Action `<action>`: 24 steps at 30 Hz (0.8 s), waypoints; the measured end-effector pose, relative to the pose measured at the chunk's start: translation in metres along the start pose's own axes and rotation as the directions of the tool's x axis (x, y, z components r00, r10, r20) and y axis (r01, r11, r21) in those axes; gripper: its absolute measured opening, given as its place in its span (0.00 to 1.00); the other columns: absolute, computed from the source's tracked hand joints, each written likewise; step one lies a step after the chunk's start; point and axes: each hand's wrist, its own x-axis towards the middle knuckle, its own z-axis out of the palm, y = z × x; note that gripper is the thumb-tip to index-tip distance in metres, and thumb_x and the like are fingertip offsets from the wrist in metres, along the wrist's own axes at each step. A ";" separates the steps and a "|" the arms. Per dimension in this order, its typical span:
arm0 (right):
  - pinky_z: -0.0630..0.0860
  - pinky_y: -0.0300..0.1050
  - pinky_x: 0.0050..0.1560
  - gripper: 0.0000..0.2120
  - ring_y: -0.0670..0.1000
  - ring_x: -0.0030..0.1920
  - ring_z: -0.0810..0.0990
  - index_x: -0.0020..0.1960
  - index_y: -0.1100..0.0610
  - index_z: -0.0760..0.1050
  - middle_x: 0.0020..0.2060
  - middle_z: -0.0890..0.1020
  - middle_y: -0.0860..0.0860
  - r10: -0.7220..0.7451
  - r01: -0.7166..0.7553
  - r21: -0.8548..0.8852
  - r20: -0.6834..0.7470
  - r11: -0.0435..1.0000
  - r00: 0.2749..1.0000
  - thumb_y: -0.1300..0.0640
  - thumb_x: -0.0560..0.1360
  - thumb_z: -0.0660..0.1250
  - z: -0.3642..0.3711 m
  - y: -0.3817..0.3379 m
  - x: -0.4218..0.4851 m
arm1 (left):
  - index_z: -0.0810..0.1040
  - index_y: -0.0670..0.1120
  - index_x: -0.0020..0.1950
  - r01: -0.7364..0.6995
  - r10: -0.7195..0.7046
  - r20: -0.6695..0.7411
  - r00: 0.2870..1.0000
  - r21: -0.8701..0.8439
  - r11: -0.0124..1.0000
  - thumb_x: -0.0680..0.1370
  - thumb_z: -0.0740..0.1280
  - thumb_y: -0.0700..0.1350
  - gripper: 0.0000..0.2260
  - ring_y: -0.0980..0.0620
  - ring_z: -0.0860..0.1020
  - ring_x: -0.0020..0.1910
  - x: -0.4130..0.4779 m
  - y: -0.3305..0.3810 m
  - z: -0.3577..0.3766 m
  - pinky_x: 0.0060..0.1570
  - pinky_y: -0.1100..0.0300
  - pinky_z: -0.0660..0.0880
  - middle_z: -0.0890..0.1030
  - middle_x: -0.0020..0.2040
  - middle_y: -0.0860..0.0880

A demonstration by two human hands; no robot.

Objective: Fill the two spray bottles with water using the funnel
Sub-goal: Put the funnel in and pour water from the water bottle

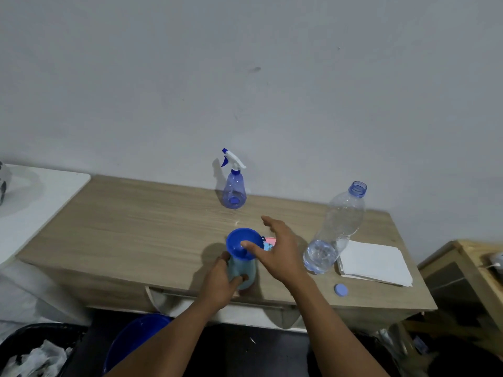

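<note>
Worktop (122, 227): uncapped water bottle (337, 227), nearly drained. My right hand (277, 254) hovers, fingers spread, over the funnel (239, 240) seated in the near spray bottle (243, 268), which my left hand (220, 278) grips. The far spray bottle (234, 189), trigger head on, seems unfilled.

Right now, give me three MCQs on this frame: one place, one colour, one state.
1. The funnel sits:
A on the floor
B in the neck of the light blue bottle
C on a shelf

2. The loose cap is:
A red
B blue
C white

3. The water bottle is:
A capped
B lying down
C standing, uncapped

Answers:
1. B: the funnel stands in the bottle that the left hand grips.
2. B: the cap is plainly blue.
3. C: its threaded neck is bare.
</note>
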 end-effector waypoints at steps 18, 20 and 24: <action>0.68 0.39 0.63 0.41 0.46 0.66 0.70 0.71 0.51 0.62 0.68 0.71 0.48 0.290 -0.135 0.299 -0.568 0.945 0.770 0.48 0.66 0.81 -0.084 0.068 0.014 | 0.72 0.46 0.66 -0.051 0.051 0.013 0.999 0.003 0.999 0.69 0.78 0.42 0.28 0.53 0.78 0.52 0.009 0.008 0.005 0.44 0.68 0.71 0.79 0.55 0.50; 0.70 0.41 0.61 0.36 0.49 0.65 0.73 0.68 0.51 0.62 0.66 0.74 0.49 0.313 -0.145 0.321 -0.574 0.936 0.757 0.49 0.69 0.79 -0.081 0.069 0.015 | 0.70 0.47 0.68 -0.040 0.040 0.012 0.999 0.006 0.999 0.70 0.78 0.43 0.29 0.52 0.78 0.53 0.008 0.008 0.005 0.45 0.63 0.71 0.79 0.56 0.51; 0.74 0.50 0.66 0.28 0.48 0.64 0.75 0.68 0.50 0.63 0.64 0.77 0.50 0.289 -0.109 0.322 -0.589 0.940 0.754 0.51 0.74 0.74 -0.081 0.069 0.011 | 0.68 0.50 0.69 -0.035 0.035 0.032 0.999 0.003 0.999 0.71 0.77 0.45 0.30 0.52 0.78 0.55 0.006 0.011 0.004 0.47 0.60 0.72 0.79 0.57 0.52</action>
